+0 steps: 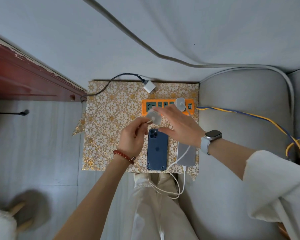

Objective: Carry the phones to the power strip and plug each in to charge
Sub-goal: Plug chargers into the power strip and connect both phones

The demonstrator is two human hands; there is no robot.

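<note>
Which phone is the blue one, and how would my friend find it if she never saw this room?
Look for the small table with the gold flower-patterned cover beside the grey sofa. Near its front edge, below the orange power strip, two phones lie side by side. The dark blue phone with the camera cluster is the left one, and no cable runs into it, unlike the silver phone with its white cable.

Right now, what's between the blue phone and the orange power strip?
In the head view, a round white charger sits between the blue phone and the orange power strip, with both hands around it.
</note>
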